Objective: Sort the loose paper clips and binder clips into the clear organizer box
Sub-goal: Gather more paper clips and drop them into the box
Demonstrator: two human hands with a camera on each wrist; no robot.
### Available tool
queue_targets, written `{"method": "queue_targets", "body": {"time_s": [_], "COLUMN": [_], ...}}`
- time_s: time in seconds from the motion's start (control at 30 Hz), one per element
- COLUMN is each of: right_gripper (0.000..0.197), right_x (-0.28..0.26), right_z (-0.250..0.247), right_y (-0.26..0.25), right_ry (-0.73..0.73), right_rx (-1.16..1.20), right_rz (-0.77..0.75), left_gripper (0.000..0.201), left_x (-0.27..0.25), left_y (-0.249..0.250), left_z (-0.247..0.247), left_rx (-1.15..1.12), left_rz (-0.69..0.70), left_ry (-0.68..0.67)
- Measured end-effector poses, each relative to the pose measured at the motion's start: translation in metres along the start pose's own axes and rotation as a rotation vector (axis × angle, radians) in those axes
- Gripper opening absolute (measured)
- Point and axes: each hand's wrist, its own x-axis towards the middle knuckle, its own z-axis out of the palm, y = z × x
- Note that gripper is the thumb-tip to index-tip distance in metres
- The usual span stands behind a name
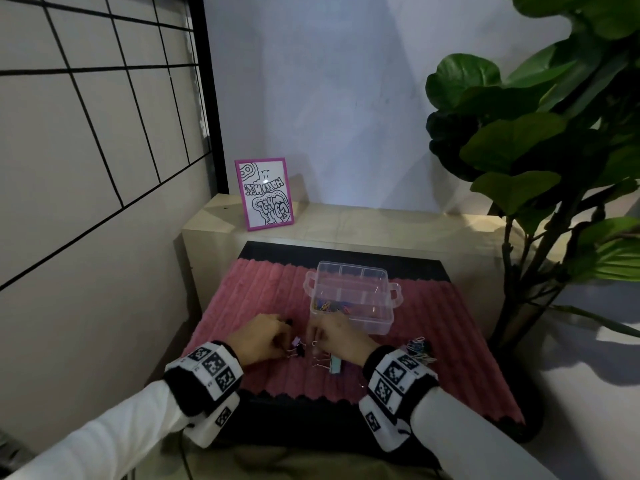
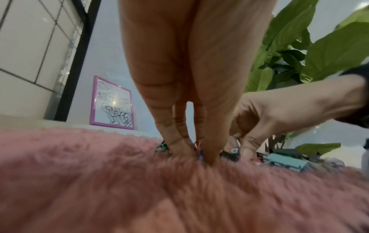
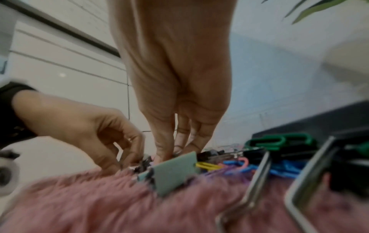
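2 hands work the pink mat's near-middle: my left hand (image 1: 263, 337) pinches paper clips (image 2: 198, 149), my right hand (image 1: 337, 336) pinches a binder clip (image 1: 314, 344). Light, stiff, slippery wire; I'd grip the mint binder clip (image 3: 173, 171) by its body. Clear organizer box (image 1: 353, 296) sits just beyond.

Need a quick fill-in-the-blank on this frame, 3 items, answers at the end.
1. The clear organizer box stands on a fluffy mat whose colour is ____.
2. The coloured paper clips already sorted lie inside the ____.
3. The mint binder clip lies on the mat nearest the ____ hand.
4. The frame of the picture on the ledge is coloured ____.

Missing words: pink; box; right; purple
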Motion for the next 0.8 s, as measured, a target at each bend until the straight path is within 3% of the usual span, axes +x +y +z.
{"method": "queue_targets", "body": {"time_s": [0.1, 0.23, 0.33, 0.43, 0.53, 0.67, 0.8], "right_gripper": [0.011, 0.016, 0.016, 0.014, 0.018, 0.018, 0.013], "right_x": [-0.006, -0.011, -0.003, 0.01, 0.011, -0.004, -0.001], "right_z": [-0.011, -0.033, -0.052, -0.062, -0.058, -0.036, -0.013], "right_y": [0.003, 0.008, 0.012, 0.015, 0.012, -0.013, -0.024], "right_ry": [0.097, 0.273, 0.406, 0.489, 0.364, 0.303, 0.052], "right_rx": [0.253, 0.463, 0.473, 0.316, 0.038, -0.155, -0.333], "right_rz": [0.061, 0.107, 0.114, 0.144, 0.146, -0.077, -0.101], "left_gripper": [0.007, 0.025, 0.021, 0.015, 0.012, 0.017, 0.015], "left_x": [-0.003, -0.013, -0.024, -0.032, -0.037, -0.038, -0.027], "left_y": [-0.013, -0.027, -0.033, -0.037, -0.042, -0.044, -0.026], "left_z": [-0.001, -0.006, -0.009, -0.014, -0.022, -0.027, -0.022], "left_rx": [-0.154, -0.45, -0.649, -0.727, -0.714, -0.697, -0.585], "left_rz": [-0.042, -0.135, -0.165, -0.162, -0.17, -0.216, -0.173], "left_ry": [-0.016, -0.012, 0.007, 0.037, 0.108, 0.177, 0.043]}}
